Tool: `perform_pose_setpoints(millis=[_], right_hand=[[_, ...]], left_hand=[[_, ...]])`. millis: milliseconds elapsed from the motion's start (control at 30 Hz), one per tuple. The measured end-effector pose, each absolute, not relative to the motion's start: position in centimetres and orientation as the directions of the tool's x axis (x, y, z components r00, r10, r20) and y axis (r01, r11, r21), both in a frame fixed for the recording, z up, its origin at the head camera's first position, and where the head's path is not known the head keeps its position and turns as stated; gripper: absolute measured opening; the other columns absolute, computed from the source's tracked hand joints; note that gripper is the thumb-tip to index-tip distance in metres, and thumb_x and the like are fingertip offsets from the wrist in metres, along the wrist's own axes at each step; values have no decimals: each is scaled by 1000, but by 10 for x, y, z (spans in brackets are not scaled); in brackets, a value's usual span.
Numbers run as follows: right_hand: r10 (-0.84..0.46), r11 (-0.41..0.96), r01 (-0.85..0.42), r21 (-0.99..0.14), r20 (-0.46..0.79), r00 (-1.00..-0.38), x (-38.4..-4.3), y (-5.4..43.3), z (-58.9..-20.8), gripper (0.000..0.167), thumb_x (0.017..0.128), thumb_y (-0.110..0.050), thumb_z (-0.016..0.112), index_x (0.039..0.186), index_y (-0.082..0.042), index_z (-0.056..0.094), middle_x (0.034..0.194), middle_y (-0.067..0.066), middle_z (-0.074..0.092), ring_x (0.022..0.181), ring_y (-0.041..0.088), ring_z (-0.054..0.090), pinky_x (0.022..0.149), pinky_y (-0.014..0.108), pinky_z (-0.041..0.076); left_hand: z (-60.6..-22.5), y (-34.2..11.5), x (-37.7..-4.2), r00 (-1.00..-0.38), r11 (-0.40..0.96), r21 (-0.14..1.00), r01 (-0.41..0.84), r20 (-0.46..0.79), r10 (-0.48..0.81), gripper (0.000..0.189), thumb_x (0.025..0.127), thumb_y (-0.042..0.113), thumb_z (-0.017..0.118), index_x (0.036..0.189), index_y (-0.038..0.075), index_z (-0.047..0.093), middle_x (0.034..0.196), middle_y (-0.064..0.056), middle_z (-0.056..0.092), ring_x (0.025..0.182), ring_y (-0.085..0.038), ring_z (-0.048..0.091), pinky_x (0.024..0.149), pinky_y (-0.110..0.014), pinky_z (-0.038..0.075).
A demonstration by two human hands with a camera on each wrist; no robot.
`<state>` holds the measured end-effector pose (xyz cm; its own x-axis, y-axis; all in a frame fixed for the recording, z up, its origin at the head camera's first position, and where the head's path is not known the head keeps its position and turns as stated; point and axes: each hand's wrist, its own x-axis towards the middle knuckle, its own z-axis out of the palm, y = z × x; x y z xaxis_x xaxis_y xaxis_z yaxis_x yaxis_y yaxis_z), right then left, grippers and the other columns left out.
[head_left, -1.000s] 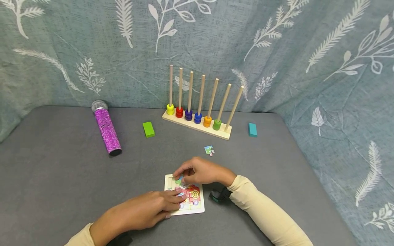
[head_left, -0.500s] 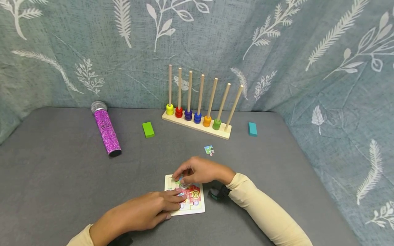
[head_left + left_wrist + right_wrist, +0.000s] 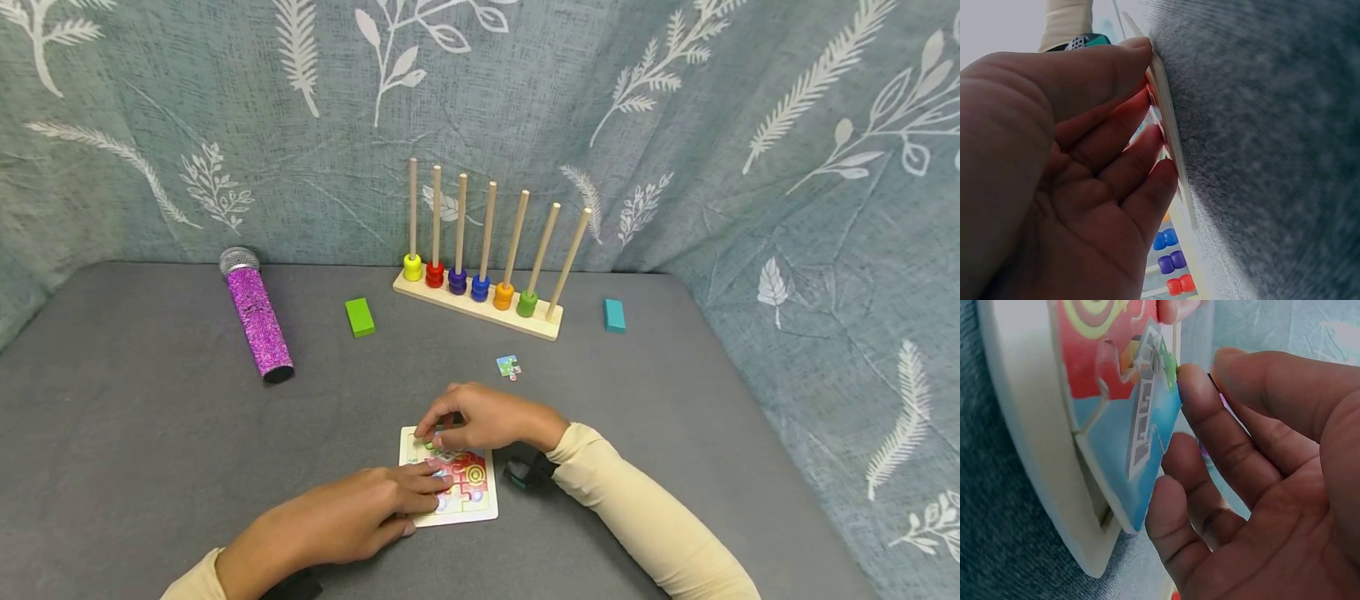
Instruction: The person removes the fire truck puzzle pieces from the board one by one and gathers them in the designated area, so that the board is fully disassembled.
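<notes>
A small jigsaw puzzle lies in a pale wooden tray at the near middle of the table. My left hand rests its extended fingers on the left part of the puzzle, thumb at the tray's near edge. Over the far part bends my right hand, its fingertips right at a blue puzzle piece with a grey ladder picture. That piece tilts up, one edge raised above the tray. In the right wrist view, the right thumb stands off the piece.
A loose puzzle piece lies beyond the right hand. Farther back are a peg stand with coloured rings, a green block and a teal block. A purple glittery microphone lies at the left. A patterned curtain hangs behind.
My right hand has shifted slightly left over the far part of the puzzle. The left hand stays in place on it.
</notes>
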<state>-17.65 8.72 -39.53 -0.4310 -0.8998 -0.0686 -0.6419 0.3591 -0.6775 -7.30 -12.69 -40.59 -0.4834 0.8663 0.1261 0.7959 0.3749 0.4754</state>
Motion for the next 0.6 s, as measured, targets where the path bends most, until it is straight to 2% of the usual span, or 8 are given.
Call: perform_pose_setpoints(millis=[133,300,600], right_hand=[[-902,338,-614,-713,-58,-429,-177,87,-393,21,92,-2,62,110,-4,72,99,0,69,83,2,56,75,18,48],[-877,364,-580,-729,-60,-476,-177,87,-391,25,92,2,61,116,-2,69,102,4,68,81,3,57,72,19,49],[-856,410,-563,-718,-90,-509,-175,89,-391,24,90,4,63,113,-1,69,89,-2,65,76,1,55,68,18,47]], left_hand=[[-405,-127,-74,-475,372,465,803,124,871,35,88,2,66,123,5,68,136,-3,58,129,-23,49,98,-40,46],[-403,-128,-74,-489,383,488,784,106,866,37,88,1,66,125,5,66,137,-2,56,130,-23,48,98,-40,46],[-404,-127,-74,-495,392,494,776,90,864,36,91,5,64,127,5,65,137,-2,57,130,-22,48,98,-40,46]])
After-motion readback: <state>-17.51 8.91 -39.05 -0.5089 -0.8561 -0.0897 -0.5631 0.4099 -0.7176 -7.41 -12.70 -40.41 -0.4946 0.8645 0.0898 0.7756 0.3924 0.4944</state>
